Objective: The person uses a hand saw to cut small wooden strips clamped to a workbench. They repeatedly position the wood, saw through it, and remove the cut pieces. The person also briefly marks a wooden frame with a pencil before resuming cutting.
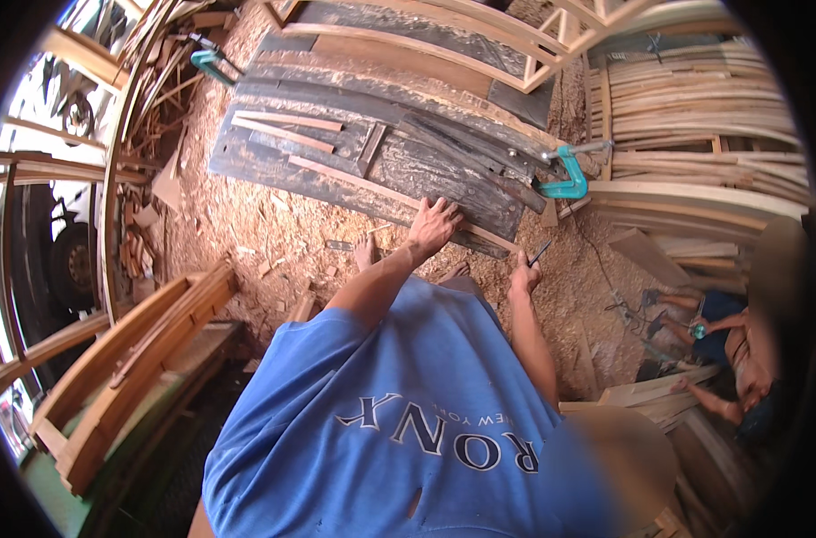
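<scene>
A long thin wooden strip (354, 181) lies along the near edge of a dark, worn workbench (247, 161). My left hand (435, 224) lies over the strip, its fingers spread and pressing down on it and the bench top. At the strip's right end is my right hand (525, 273), closed around a thin dark pencil-like stick (541, 253) that points up and right. Whether those fingers also grip the strip end is too small to tell. Two shorter wooden strips (287, 119) rest farther left on the bench, near a small dark wooden block (370, 148).
Teal clamps (567, 175) grip the bench at its right end and far left corner (209, 65). A wooden frame (516, 72) stands beyond. Stacked wood strips (704, 99) fill the right, curved wooden pieces (130, 359) the left. Shavings cover the floor (273, 224). Another person (740, 359) sits at right.
</scene>
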A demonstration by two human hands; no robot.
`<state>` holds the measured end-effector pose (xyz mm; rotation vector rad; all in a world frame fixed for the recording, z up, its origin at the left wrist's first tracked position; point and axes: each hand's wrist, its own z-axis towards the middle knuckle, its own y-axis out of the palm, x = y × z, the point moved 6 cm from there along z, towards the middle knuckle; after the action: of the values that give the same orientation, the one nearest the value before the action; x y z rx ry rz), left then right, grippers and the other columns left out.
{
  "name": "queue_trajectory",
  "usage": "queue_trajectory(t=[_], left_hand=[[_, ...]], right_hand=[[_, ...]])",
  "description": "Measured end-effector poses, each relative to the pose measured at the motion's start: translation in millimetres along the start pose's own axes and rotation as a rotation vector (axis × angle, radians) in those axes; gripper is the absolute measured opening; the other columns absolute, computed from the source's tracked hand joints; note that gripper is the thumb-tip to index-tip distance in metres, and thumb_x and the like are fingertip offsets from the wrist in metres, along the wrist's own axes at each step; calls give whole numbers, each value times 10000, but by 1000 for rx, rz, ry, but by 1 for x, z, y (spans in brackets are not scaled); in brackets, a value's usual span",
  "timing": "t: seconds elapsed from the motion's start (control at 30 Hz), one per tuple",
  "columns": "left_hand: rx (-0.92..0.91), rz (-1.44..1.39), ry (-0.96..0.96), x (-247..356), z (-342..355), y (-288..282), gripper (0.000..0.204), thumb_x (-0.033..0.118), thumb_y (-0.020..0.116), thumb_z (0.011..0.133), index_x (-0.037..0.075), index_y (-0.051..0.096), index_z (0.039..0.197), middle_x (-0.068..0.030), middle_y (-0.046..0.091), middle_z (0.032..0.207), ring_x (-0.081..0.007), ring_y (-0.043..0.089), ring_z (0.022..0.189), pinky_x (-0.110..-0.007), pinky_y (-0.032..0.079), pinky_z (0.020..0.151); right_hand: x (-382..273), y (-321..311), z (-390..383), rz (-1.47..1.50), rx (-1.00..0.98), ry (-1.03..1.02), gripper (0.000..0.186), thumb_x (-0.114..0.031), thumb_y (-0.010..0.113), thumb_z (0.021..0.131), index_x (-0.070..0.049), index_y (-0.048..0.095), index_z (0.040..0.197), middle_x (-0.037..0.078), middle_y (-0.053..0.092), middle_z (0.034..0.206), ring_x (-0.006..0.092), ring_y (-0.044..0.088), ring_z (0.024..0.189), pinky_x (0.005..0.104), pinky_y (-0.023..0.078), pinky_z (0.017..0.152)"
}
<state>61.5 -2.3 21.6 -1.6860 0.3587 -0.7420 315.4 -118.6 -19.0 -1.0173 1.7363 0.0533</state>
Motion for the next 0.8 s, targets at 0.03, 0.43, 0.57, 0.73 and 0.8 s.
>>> queue_trajectory(t=[0.03, 0.43, 0.57, 0.73, 0.8], left_hand=[[25, 2, -16, 1, 1, -1, 388, 222, 491, 936, 180, 601, 1306, -51, 525, 1364, -233, 489, 1185, -491, 367, 958], [199, -91, -7, -4, 8, 6, 215, 252, 547, 871, 210, 707, 1009, 21, 566, 1084, -166, 483, 1124, -451, 324, 965], [161, -164, -46, -6, 4, 11, 288, 204, 541, 887, 215, 695, 1130, 3, 551, 1135, -186, 476, 1138, -454, 311, 998], [205, -228, -72, -10, 0, 7, 278, 206, 521, 903, 233, 693, 1120, -17, 536, 1089, -192, 469, 1135, -451, 314, 991], [175, -263, -61, -11, 0, 8, 286, 210, 514, 908, 237, 692, 1130, -23, 538, 1111, -194, 462, 1155, -448, 312, 999]], right_hand=[[2, -1, 2, -9, -13, 23, 265, -191, 641, 965, 46, 653, 1083, 111, 673, 960, 204, 613, 847, 346, 475, 751], [-3, -10, 11, 110, -189, 124, 232, -205, 683, 948, -28, 602, 1075, -31, 432, 628, 67, 334, 423, 249, 245, 389], [-69, -17, -8, -427, 167, -446, 200, -224, 624, 971, -26, 642, 957, 7, 533, 739, 136, 538, 654, 281, 439, 575], [-154, 55, -56, 16, -344, -746, 224, -196, 515, 998, -20, 644, 948, 84, 586, 984, 167, 549, 916, 340, 458, 806], [-178, 103, -81, -314, -615, -827, 316, -293, 456, 1036, -46, 632, 948, 104, 583, 1022, 215, 540, 969, 369, 441, 854]])
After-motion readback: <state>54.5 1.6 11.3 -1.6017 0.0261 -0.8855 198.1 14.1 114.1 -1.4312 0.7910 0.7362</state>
